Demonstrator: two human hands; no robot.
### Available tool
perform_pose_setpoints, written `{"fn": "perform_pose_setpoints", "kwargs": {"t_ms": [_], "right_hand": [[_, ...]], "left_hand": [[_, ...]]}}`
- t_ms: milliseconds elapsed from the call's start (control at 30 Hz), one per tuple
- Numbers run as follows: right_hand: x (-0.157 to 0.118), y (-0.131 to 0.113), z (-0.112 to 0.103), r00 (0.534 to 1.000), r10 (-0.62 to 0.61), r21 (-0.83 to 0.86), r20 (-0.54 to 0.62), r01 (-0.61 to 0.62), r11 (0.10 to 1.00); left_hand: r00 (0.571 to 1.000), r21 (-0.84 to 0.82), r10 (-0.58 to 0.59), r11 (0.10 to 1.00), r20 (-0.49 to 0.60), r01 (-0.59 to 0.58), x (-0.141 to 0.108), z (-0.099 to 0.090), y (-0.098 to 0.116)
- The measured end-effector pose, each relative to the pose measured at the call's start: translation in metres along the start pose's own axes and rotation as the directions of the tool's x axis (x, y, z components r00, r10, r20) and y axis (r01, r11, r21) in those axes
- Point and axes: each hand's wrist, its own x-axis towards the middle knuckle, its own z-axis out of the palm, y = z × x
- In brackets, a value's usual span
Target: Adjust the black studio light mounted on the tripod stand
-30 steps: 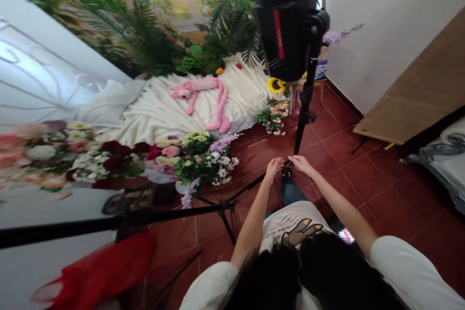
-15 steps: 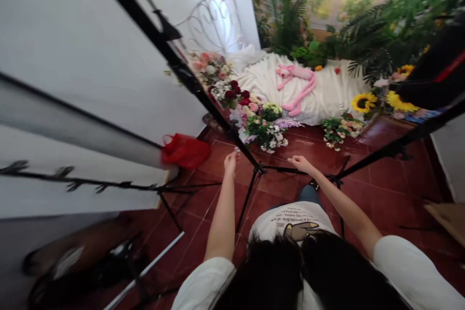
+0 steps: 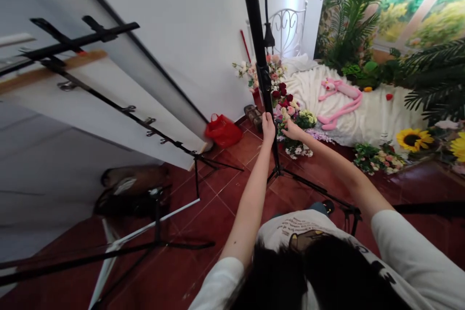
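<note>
A black light stand (image 3: pixel 255 14) rises in front of me, its tripod legs spread on the floor. My left hand (image 3: pixel 269 129) is closed round the lower part of its pole, below a clamp collar (image 3: pixel 264 76). Just right of the pole is my right hand (image 3: pixel 293 131), fingers partly bent and apart, pointing toward the pole. Nothing shows in that hand, and I cannot tell whether a fingertip touches the stand. Behind both hands lie bunches of artificial flowers (image 3: pixel 308 118).
A red bag (image 3: pixel 223 131) sits by the wall. A pink plush toy (image 3: pixel 343 92) lies on a white cloth (image 3: pixel 381 114). Left, a black rack with clips (image 3: pixel 129 108) stands near a white pole (image 3: pixel 160 220). Sunflowers (image 3: pixel 414 139) and palm fronds (image 3: pixel 358 14) are at right.
My view has turned left. Both hands, apart and low before, have come together at the stand's pole, and my left hand has taken hold of it.
</note>
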Motion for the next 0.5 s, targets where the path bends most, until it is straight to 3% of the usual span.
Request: {"fn": "perform_pose_setpoints", "kwargs": {"t_ms": [67, 167, 333, 433, 500], "right_hand": [[0.021, -0.011, -0.009, 0.995, -0.088, -0.124, 0.04, 0.092, 0.988], [0.048, -0.028, -0.024, 0.963, -0.141, -0.318, 0.23, 0.211, 0.924], [0.086, -0.053, -0.039, 0.862, -0.006, -0.562, 0.507, 0.336, 0.756], [0.104, -0.058, -0.039, 0.828, 0.047, -0.626, 0.558, 0.383, 0.679], [0.113, -0.056, -0.039, 0.826, -0.01, -0.609, 0.563, 0.423, 0.671]], "left_hand": [[1.0, -0.014, 0.007, 1.0, -0.017, -0.007, 0.006, 0.002, -0.007], [0.999, 0.026, 0.032, 0.999, -0.034, -0.031, 0.01, 0.002, -0.012], [0.993, 0.128, 0.069, 0.99, -0.097, -0.057, 0.012, 0.004, -0.015], [0.989, 0.133, 0.066, 0.99, -0.134, -0.048, 0.014, 0.007, -0.019], [0.98, 0.152, 0.078, 0.987, -0.182, -0.05, 0.015, 0.01, -0.022]]}}
